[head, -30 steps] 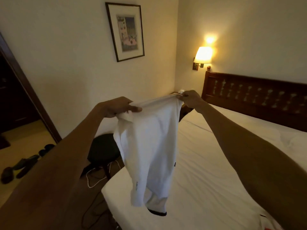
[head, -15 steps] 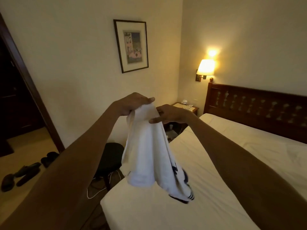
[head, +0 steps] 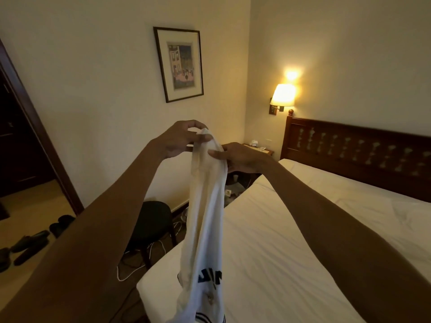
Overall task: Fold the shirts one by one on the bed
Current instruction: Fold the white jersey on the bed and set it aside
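A: Spread wide a second ago, now gathered: the shirt (head: 205, 206) hangs long above the bed (head: 291, 252) corner!
B: And the left hand (head: 179, 141) pinches its top, the right hand (head: 240, 157) grips beneath. I'd match the edges before laying it flat.

Dim room, one warm lamp.
Brightest at the wall lamp (head: 283, 95), with a blown-out halo on the wall above; yellow wash over the bed (head: 303, 241) and the shirt (head: 205, 217), fading to near black in the doorway (head: 18, 148) at left. Soft, slightly smeared detail throughout, most in the shadows; wide-angle bowing of straight lines toward the edges.
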